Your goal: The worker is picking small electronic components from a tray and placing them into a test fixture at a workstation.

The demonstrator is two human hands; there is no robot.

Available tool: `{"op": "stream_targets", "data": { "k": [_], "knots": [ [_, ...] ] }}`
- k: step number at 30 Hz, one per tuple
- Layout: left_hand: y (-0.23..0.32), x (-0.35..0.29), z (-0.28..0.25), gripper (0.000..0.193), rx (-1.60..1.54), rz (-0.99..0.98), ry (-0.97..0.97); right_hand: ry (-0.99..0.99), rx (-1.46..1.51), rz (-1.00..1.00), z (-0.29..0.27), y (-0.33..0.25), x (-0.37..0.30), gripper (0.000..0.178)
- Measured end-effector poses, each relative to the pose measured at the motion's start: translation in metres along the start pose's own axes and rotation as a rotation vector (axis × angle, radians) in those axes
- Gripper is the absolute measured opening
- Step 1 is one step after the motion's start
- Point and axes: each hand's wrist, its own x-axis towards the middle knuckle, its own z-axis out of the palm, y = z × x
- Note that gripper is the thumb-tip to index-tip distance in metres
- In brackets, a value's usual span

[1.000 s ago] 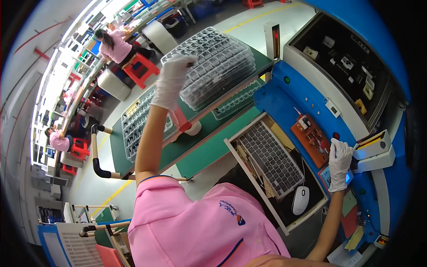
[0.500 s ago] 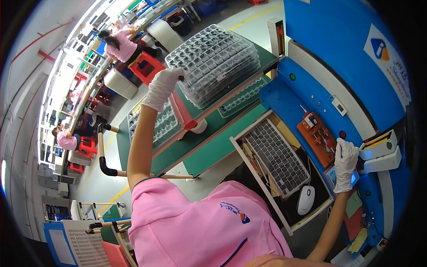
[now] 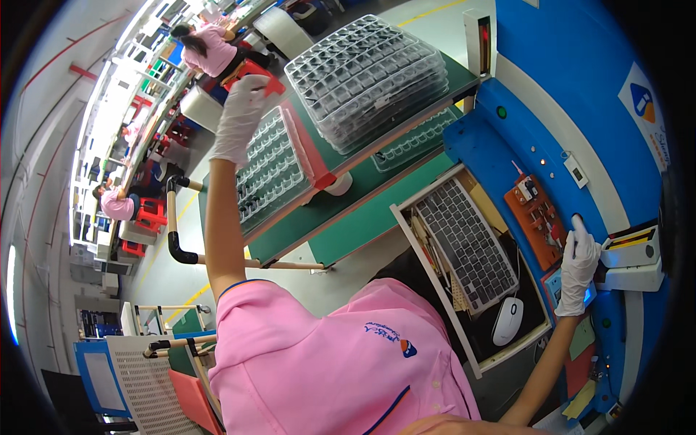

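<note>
My left hand (image 3: 243, 119), in a white glove, is raised beside the far end of a clear plastic tray (image 3: 270, 177) on the green-topped bench. Its fingers are bent together, and I cannot make out what lies between them. To its right rises a stack of clear compartment trays (image 3: 370, 80) with dark small parts in the top one. My gloved right hand (image 3: 578, 272) is at the blue machine (image 3: 573, 43), holding nothing. One finger reaches out to the panel where the red button was visible, and its tip covers that spot. Beside it is an orange fixture block (image 3: 535, 225).
A pulled-out drawer (image 3: 475, 366) holds a keyboard (image 3: 467, 243) and a white mouse (image 3: 507, 321). Another clear tray (image 3: 417, 141) lies on the lower shelf. Pipe framing (image 3: 174, 225) borders the bench's left end. People in pink sit on red stools (image 3: 151, 214) farther left.
My left hand has moved left, away from the tray stack. My right finger has come onto the red button's spot, hiding it. The view has shifted slightly.
</note>
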Motion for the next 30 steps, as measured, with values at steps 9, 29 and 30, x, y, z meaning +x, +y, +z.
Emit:
{"op": "stream_targets", "data": {
  "k": [9,29,30],
  "knots": [
    [-0.154,-0.098,-0.064,0.05,0.31,-0.773,-0.189,0.103,0.277,0.048,0.01,-0.008,0.002,0.06],
    [-0.21,-0.059,-0.012,0.03,0.41,-0.376,-0.15,0.148,0.062,0.075,-0.027,-0.055,0.007,0.021],
    [-0.204,-0.059,-0.016,0.031,0.427,-0.313,-0.08,-0.001,-0.005,0.13,-0.027,-0.059,0.013,0.017]
  ]
}}
